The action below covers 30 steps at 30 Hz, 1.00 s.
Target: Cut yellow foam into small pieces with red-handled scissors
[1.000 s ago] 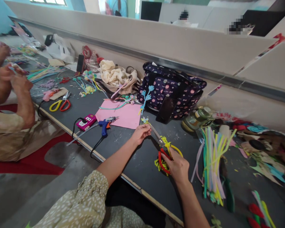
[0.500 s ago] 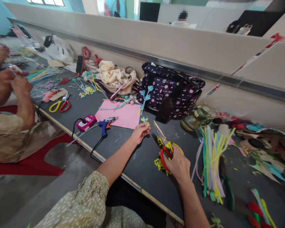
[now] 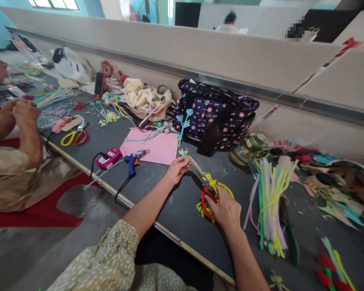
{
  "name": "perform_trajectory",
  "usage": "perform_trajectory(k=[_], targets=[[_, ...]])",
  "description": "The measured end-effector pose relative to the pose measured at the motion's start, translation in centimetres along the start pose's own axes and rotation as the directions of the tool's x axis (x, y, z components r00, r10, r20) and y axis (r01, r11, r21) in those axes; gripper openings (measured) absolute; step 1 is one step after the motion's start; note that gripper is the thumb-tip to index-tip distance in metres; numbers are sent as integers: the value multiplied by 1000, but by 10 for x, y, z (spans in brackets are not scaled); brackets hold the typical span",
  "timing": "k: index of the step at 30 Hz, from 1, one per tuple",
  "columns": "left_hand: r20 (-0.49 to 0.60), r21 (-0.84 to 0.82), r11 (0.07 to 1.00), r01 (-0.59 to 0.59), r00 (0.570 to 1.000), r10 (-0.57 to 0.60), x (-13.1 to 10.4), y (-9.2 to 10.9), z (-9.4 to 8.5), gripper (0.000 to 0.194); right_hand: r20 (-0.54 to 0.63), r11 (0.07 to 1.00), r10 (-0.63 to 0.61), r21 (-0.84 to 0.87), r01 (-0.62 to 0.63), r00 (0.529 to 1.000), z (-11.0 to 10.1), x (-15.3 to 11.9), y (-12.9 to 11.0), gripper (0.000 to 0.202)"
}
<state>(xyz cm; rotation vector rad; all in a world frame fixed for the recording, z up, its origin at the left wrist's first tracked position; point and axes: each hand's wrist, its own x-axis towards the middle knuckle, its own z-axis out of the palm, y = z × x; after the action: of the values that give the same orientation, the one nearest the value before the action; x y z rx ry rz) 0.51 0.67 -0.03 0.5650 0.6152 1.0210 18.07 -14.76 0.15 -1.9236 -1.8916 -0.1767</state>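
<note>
My left hand (image 3: 178, 169) is closed in a pinch on a small yellow and light-blue pipe-cleaner piece (image 3: 183, 152), which pokes up above the fingertips. In my right hand (image 3: 228, 209) are scissors (image 3: 205, 180) with one red and one yellow handle. Their blade tips reach the left fingertips, beside the held piece; whether they touch it I cannot tell. Under the scissors lies a pile of short, bent yellow pipe-cleaner bits (image 3: 201, 208). A light-blue branched pipe-cleaner stem (image 3: 184, 124) leans against the dark patterned bag (image 3: 221, 113) behind.
Left of my hand lie a pink sheet (image 3: 160, 148), a blue glue gun (image 3: 131, 163) and a magenta power box (image 3: 108, 158). At right are a glass jar (image 3: 249, 148) and a pipe-cleaner bundle (image 3: 271, 206). A co-worker's hands (image 3: 26, 113) and another pair of scissors (image 3: 80, 133) are at left.
The scissors have moved left to my left fingertips, and their blades have come closer together. My left hand keeps its pinch on the small piece. The view has shifted slightly.
</note>
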Motion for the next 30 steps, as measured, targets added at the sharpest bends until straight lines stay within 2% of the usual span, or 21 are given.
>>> perform_trajectory(k=[12, 20, 30], targets=[[-53, 162, 986, -48, 997, 57, -4, 5, 4, 30, -40, 999, -12, -42, 11, 999, -3, 1, -1, 48], [-51, 82, 997, 3, 999, 1, 1, 4, -1, 29, -51, 998, -8, -55, 5, 999, -3, 1, 0, 48], [-19, 66, 998, 0, 1000, 1, -1, 0, 1, 26, -66, 996, -45, -82, 40, 997, -4, 0, -3, 48]])
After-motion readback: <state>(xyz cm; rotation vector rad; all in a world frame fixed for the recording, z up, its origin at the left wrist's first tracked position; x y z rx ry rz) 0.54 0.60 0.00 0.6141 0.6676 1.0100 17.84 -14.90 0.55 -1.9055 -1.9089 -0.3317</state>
